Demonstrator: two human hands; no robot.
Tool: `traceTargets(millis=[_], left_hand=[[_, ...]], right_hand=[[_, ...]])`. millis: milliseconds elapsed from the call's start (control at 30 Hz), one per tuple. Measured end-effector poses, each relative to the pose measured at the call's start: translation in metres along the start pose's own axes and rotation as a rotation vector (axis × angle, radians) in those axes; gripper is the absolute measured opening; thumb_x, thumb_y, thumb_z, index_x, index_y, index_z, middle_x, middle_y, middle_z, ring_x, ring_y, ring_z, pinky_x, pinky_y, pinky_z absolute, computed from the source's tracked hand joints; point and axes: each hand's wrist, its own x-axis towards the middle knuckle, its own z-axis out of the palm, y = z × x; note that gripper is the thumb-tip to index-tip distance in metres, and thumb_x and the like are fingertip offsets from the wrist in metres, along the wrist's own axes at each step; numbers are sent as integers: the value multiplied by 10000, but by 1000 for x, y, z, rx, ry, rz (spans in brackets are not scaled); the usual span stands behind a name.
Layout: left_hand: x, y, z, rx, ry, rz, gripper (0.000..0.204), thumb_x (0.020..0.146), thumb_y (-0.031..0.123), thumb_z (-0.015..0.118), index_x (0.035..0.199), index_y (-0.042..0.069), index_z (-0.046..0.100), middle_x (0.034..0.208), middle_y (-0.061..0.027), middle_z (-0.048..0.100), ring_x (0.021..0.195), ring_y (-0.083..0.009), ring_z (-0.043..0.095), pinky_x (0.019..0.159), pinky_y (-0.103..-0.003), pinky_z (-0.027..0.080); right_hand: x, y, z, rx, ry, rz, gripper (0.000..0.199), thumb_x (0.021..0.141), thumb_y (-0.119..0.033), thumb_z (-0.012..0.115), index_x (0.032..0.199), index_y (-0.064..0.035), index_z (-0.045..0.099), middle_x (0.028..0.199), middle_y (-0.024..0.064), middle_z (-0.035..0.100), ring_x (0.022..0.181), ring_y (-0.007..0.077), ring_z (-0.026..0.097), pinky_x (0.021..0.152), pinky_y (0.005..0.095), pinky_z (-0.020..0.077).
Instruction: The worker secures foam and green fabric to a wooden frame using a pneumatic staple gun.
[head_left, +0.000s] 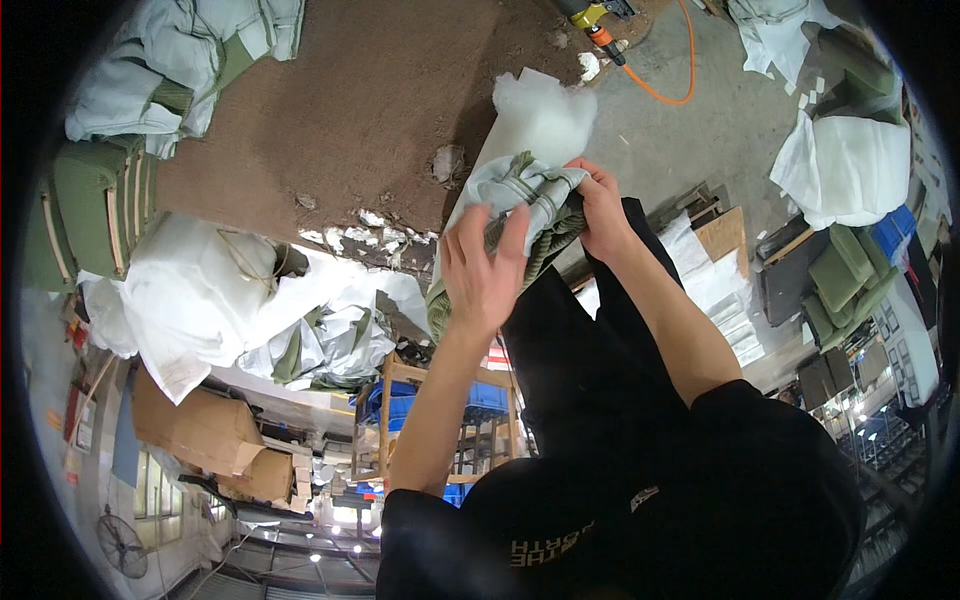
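A green corduroy cushion cover [548,203], partly turned so that its pale lining shows, is bunched in front of me. My right hand [605,212] pinches the right edge of its gathered fabric. Against the left side of the cover lies my left hand [482,275], thumb and fingers apart; some of its fingertips are over folds of cloth. White padding [545,112] sticks out beyond the cover's far end, fluffy on top. Green corduroy also shows below and beside the left hand.
A brown fabric-covered surface [340,110] with white scraps along its edge lies ahead left. Beyond the padding, a yellow and black tool [592,15] trails an orange hose [690,70]. White-wrapped bundles [200,290], green cushions [848,275] and a wooden frame [385,420] stand around.
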Motion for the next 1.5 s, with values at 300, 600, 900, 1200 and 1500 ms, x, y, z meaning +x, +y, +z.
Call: traceTargets(millis=[300, 600, 900, 1200, 1500], left_hand=[[54, -21, -10, -112, -438, 80, 616, 655, 47, 698, 1244, 200, 605, 1202, -99, 540, 997, -292, 567, 834, -430, 470], [47, -19, 1, -505, -494, -181, 409, 750, 5, 635, 1145, 107, 667, 1201, -146, 566, 1110, -368, 550, 950, -421, 463], [60, 1, -18, -833, -593, -598, 197, 853, 64, 617, 1030, -16, 655, 972, -162, 640, 981, -295, 649, 838, -324, 485], [86, -21, 37, -222, -534, -264, 156, 809, 132, 684, 947, 93, 624, 935, -126, 652, 740, -404, 612, 642, -459, 497], [112, -22, 43, -79, -564, -256, 225, 883, 285, 639, 981, 82, 647, 855, -153, 667, 799, -401, 638, 661, -489, 495]], right_hand=[[-6, 12, 0, -158, 97, -99, 41, 854, -56, 634, 879, -46, 604, 813, -18, 608, 748, 46, 544, 669, 202, 434], [-25, 22, 13, -228, 235, -489, 132, 843, 11, 602, 974, 13, 618, 891, 11, 637, 833, 70, 563, 751, 225, 458], [-22, 11, -4, -300, -103, -262, 156, 828, -14, 550, 931, 33, 657, 868, 27, 666, 775, 84, 582, 718, 234, 459], [-1, 8, 14, 503, -70, 159, 204, 935, -119, 523, 1040, 21, 628, 990, 73, 669, 839, 144, 643, 764, 283, 507], [11, 11, 12, -200, 153, -415, 392, 1033, -338, 442, 995, 14, 609, 881, 18, 593, 833, 85, 498, 782, 253, 430]])
